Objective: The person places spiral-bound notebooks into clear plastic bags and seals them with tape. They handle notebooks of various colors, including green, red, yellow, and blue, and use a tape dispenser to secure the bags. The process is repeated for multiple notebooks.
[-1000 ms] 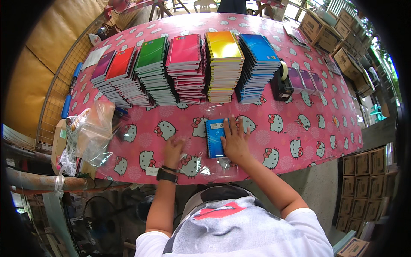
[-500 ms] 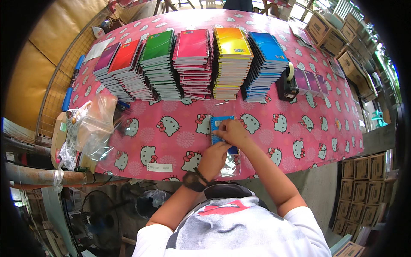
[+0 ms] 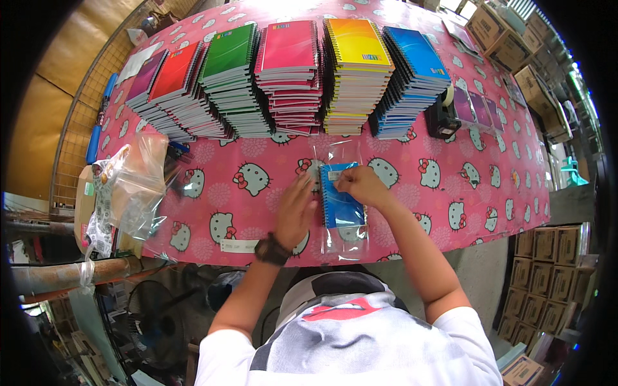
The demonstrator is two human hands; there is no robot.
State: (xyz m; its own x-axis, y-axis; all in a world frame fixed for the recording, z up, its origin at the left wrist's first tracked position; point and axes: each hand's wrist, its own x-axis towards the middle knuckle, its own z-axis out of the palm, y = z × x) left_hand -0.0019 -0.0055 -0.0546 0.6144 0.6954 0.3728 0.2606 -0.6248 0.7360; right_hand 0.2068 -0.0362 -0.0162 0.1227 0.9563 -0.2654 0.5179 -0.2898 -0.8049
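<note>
A blue spiral notebook (image 3: 344,209) lies in front of me with its coil on the left. A clear plastic sleeve (image 3: 341,246) surrounds it and sticks out beyond its top and bottom ends. Near the notebook's upper edge is a small white label (image 3: 336,174). My right hand (image 3: 368,186) has its fingers curled together and pressed against the cover beside that label; whatever is between the fingertips is hidden. To the left of the coil, my left hand (image 3: 298,209) is held with its fingers stretched out, holding nothing.
Tall stacks of spiral notebooks stand behind, including a green stack (image 3: 228,51), a yellow stack (image 3: 358,45) and a blue stack (image 3: 415,55). A black tape dispenser (image 3: 443,119) sits right of them. Clear plastic bags (image 3: 138,186) lie at left, and a white label strip (image 3: 238,246) near the front edge.
My left hand has come off the notebook and moved left, uncovering the lower cover. My right hand has shifted slightly right, its fingertips still by the label.
</note>
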